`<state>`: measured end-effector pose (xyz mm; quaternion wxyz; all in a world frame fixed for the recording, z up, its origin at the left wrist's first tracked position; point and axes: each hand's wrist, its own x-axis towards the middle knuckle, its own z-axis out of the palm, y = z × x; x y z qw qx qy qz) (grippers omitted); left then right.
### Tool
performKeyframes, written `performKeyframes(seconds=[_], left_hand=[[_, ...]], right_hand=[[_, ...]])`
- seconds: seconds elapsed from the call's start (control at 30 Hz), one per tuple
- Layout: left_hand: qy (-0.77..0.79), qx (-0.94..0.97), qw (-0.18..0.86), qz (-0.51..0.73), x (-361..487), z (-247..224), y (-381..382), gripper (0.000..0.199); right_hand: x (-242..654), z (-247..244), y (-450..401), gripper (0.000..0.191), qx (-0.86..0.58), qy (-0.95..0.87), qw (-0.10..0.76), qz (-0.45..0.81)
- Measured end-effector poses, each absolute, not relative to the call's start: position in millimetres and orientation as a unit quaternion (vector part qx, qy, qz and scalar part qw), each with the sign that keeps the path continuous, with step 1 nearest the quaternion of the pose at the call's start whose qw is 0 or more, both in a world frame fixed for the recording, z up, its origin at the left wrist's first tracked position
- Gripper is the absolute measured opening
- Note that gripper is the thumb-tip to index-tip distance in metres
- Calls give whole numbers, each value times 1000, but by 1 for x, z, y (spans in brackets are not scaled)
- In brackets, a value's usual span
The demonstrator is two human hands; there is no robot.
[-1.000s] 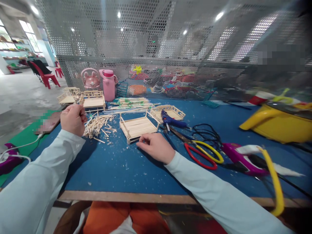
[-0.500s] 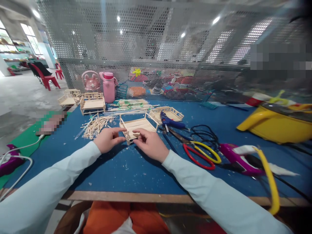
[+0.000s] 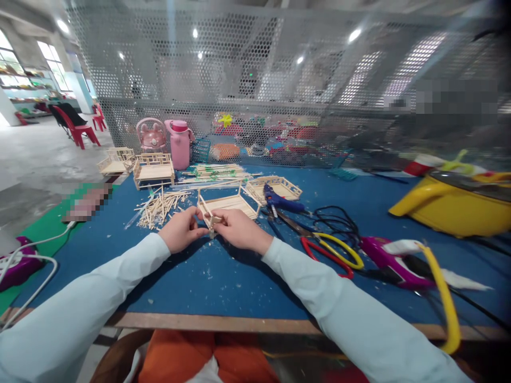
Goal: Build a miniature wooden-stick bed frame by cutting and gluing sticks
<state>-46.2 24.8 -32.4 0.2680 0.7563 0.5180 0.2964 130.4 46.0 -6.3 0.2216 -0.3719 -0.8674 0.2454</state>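
Observation:
A small bed-like model of thin wooden sticks (image 3: 233, 204) sits on the blue tabletop in front of me. At its near left corner, my left hand (image 3: 180, 231) has thumb and fingers closed around the corner post. My right hand (image 3: 242, 230) meets it there, fingertips pinched on the same corner, where a short stick piece shows between them. The fingertips partly hide the corner. Left of the model lies a pile of loose cut sticks (image 3: 163, 207). Behind it to the right is another stick model (image 3: 281, 187), with a blue glue gun (image 3: 284, 202) against it.
Scissors (image 3: 333, 252) with red and yellow handles lie to the right, near black cable and a purple tool (image 3: 393, 260). A yellow container (image 3: 459, 205) stands far right. Finished-looking stick models (image 3: 155, 169), a pink bottle (image 3: 180, 146) and a perforated metal screen (image 3: 239, 80) are behind.
My right hand has moved left to the model's near left corner, and its fingers have closed there. My left fingers have come closer around the same corner.

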Motion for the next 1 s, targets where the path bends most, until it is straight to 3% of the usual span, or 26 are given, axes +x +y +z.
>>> performKeyframes(seconds=[0.2, 0.37, 0.6, 0.7, 0.83, 0.9, 1.0], left_hand=[[521, 761, 249, 295, -45, -32, 25, 27], [537, 755, 231, 298, -49, -30, 25, 19], [469, 777, 254, 335, -44, -20, 3, 25], [436, 781, 320, 313, -35, -23, -7, 39], [424, 752, 423, 274, -30, -29, -11, 38], [436, 756, 413, 259, -30, -28, -13, 39], [470, 777, 339, 248, -33, -20, -21, 38]], right_hand=[[132, -7, 46, 15, -416, -853, 215, 228], [150, 5, 45, 12, -439, -841, 231, 216], [169, 8, 35, 13, -362, -798, 116, 467], [156, -2, 23, 16, -309, -840, 196, 401], [145, -14, 10, 20, -263, -885, 294, 248], [145, -17, 8, 19, -261, -884, 302, 242], [148, -17, 9, 31, -271, -870, 287, 293]])
